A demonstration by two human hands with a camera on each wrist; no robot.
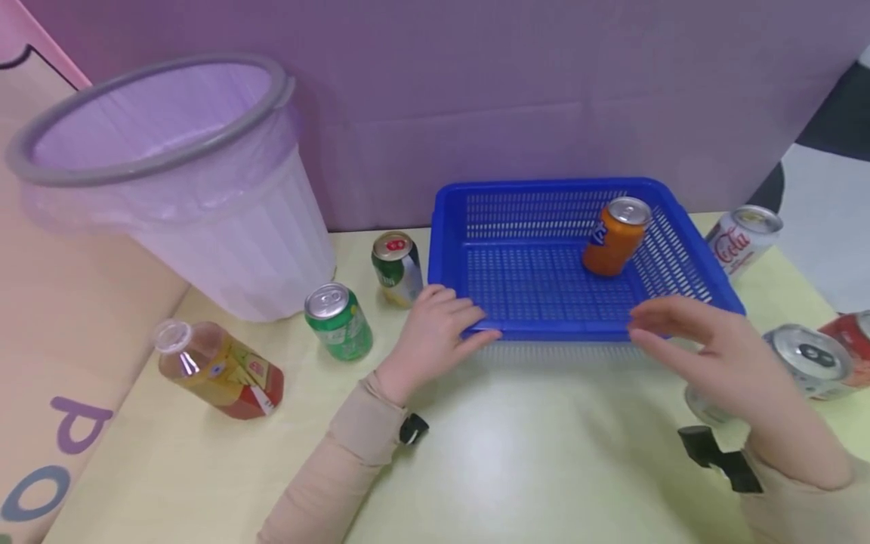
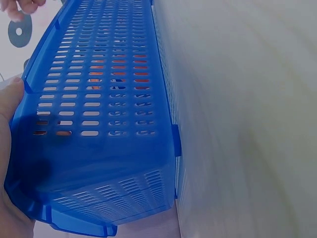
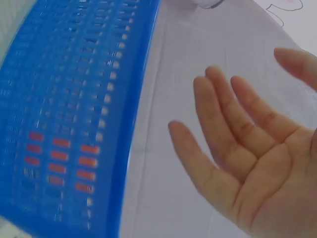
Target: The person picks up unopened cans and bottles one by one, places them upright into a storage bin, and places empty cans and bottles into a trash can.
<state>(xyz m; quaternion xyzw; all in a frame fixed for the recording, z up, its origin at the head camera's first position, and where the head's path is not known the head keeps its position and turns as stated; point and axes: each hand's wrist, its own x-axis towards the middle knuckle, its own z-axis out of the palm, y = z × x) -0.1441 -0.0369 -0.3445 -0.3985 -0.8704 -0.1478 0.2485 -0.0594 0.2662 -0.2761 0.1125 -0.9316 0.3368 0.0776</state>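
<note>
A shallow blue plastic basket (image 1: 544,331) with slotted sides sits on the table at the back. Inside it, towards the right, an orange can (image 1: 612,249) stands tilted in the view. My left hand (image 1: 435,332) grips the basket's front left corner, with the thumb along the front rim; the left wrist view shows the basket's slotted outer side (image 2: 99,158) close up. Just off the front right part of the rim hovers my right hand (image 1: 727,363), fingers loosely bent and apart from the thumb. In the right wrist view its palm (image 3: 262,168) holds nothing.
Left of the basket stand a dark green and white can (image 1: 402,281), a green can (image 1: 348,336) and a bottle of reddish drink (image 1: 231,370). Behind them is a lined white bin (image 1: 238,242). At right are a white cola can (image 1: 737,245), a silver-topped can (image 1: 816,359) and a red can (image 1: 853,344).
</note>
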